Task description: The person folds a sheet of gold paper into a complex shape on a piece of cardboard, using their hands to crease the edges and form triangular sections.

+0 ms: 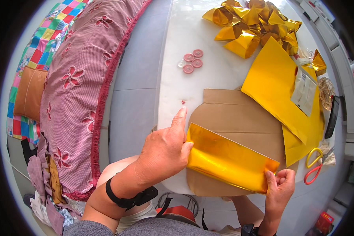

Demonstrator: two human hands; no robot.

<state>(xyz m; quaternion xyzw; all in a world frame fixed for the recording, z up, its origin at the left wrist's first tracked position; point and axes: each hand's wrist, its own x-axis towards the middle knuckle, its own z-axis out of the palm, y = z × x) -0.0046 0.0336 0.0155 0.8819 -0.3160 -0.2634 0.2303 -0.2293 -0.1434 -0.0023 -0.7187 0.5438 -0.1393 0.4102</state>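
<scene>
A folded strip of gold foil paper lies over a brown cardboard sheet at the table's near edge. My left hand grips the strip's left end between thumb and curled fingers, its index finger extended towards a tiny red scrap. At the strip's right end, my right hand pinches the corner with thumb and fingers. Flat gold sheets lie to the right, partly over the cardboard. Folded gold foil pieces are heaped at the far side.
Several pink buttons and a clear one rest on the white table. Scissors with yellow and red handles, a clear plastic packet and a black phone-like object are at right. A pink flowered cover lies left.
</scene>
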